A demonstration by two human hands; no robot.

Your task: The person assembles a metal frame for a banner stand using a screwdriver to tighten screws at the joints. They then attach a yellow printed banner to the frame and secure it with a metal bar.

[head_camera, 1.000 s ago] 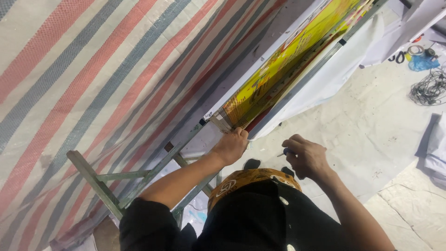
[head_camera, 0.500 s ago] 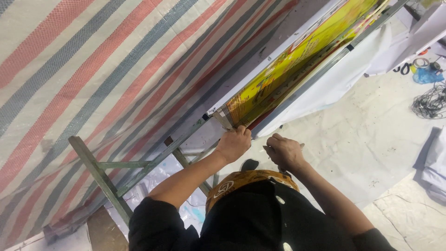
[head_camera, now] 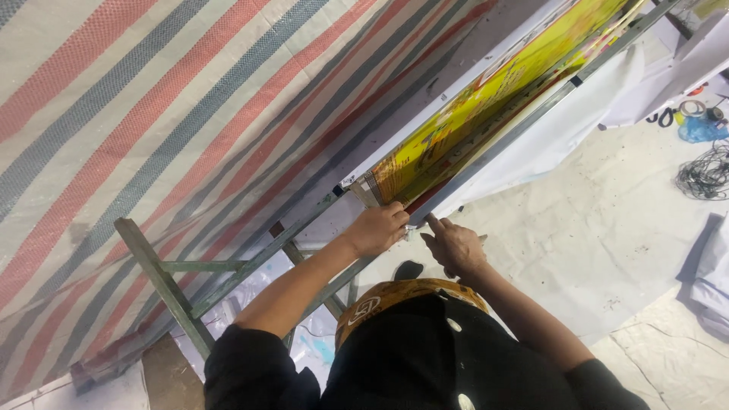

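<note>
Since a second ago our right hand [head_camera: 454,244] has travelled left across the frame, from well apart to just beside our left hand [head_camera: 377,228], so both now meet at the lower corner of the yellow printed banner [head_camera: 486,106] near the middle of the picture. We read that as both hands now working on that same corner rather than one waiting aside.

Our left hand is curled closed on the banner's bottom edge, where the print meets the grey metal frame rail [head_camera: 524,125]; its fingers fold over the edge, gripping it. Our right hand is mostly closed with the forefinger stretched out, its tip touching the rail just to the right of the left hand. Whether it pinches anything small we cannot tell.

The banner itself runs from the centre up to the upper right of the frame, stretched between pale rails and leaning against the striped tarpaulin [head_camera: 152,114] that fills the left half. A green metal ladder [head_camera: 163,281] crosses the lower left beneath our left arm. White sheeting [head_camera: 607,220] covers the floor on the right, with a coil of dark wire [head_camera: 702,178] and a blue bag [head_camera: 695,129] at the far right edge. A black cap with an orange brim [head_camera: 395,292] sits at bottom centre.
</note>
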